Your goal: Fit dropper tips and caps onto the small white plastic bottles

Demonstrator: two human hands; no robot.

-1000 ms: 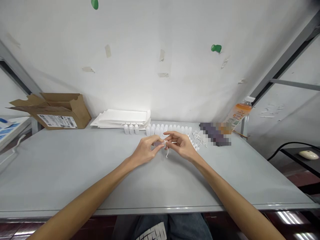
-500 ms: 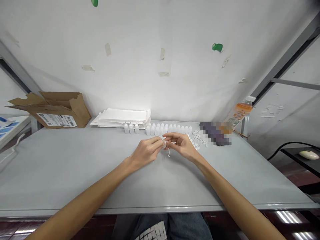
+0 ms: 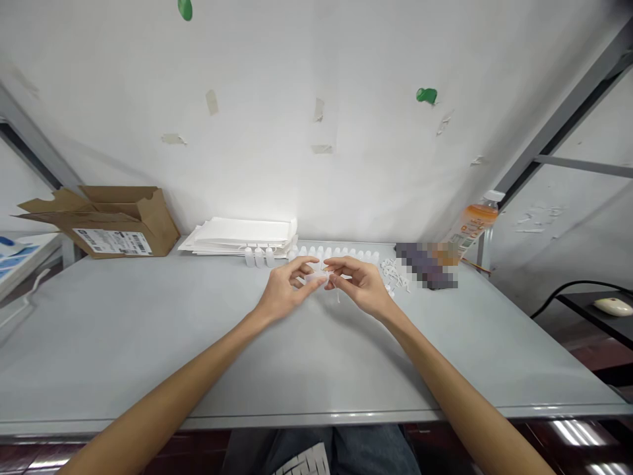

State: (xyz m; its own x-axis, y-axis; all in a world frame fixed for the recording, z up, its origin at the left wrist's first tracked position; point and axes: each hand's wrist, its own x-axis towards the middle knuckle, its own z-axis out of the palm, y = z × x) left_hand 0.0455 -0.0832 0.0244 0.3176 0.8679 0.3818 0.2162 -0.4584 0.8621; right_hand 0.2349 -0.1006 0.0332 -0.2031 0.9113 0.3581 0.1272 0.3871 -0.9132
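Between left hand (image 3: 284,290) and right hand (image 3: 363,287): bottle (image 3: 311,277), pinched at either end by thumb and fingers. Just beyond the fingertips: bottle row (image 3: 345,252). Possible faults: slipping, from so slight a hold; row toppling, from stray knuckles.

Small, cloudy white bottle (image 3: 312,278), tipped on its side and pinched in the left hand (image 3: 288,285), with its top end by the right hand (image 3: 362,285) and a thin white strap (image 3: 338,297) hanging down there.
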